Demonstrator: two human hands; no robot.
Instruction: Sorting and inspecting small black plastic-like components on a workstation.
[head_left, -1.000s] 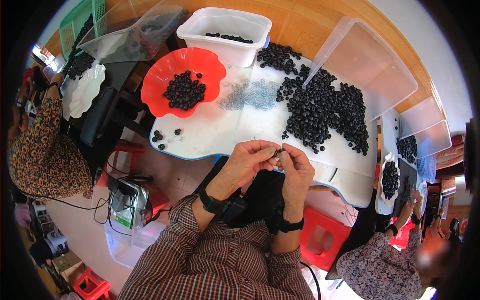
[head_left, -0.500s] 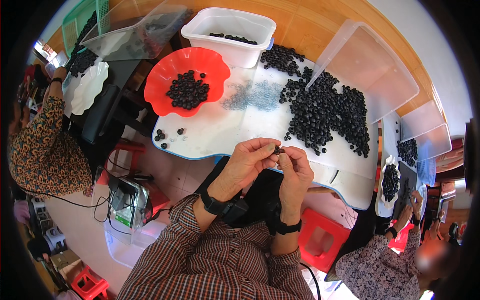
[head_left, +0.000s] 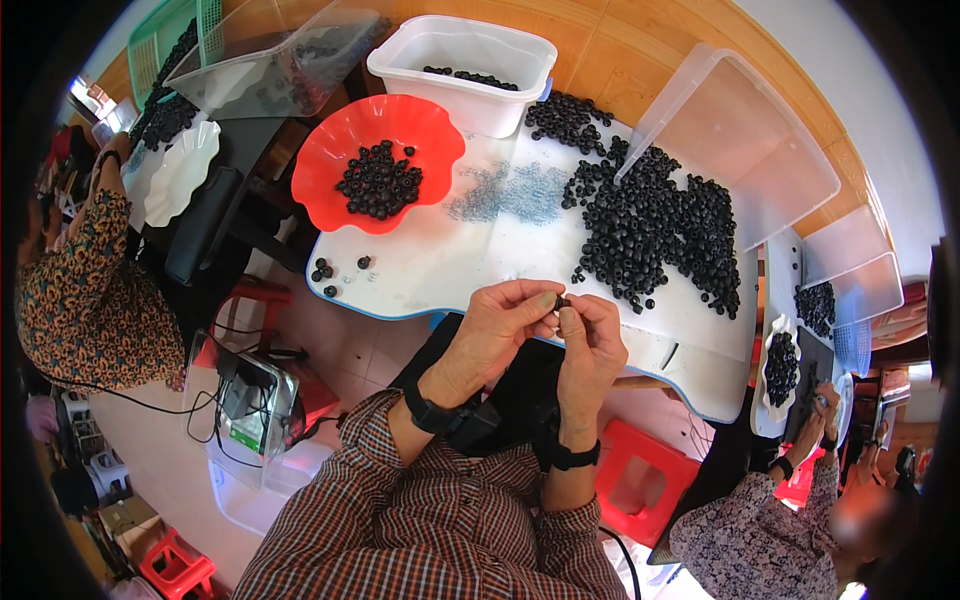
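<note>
Left hand (head_left: 500,325) and right hand (head_left: 590,335) pinch one small black ring (head_left: 562,301); a steady fingertip grip suits it, pile (head_left: 650,225) at one o'clock.

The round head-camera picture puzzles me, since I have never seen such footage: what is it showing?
A fisheye camera worn on a person's head looks down, bending edges. The left hand and right hand meet over the near edge of a white table, pinching one small black ring between the fingertips. On the table lie a big heap of black rings, a red bowl with more, and a white tub. Other people sit at both sides.
</note>
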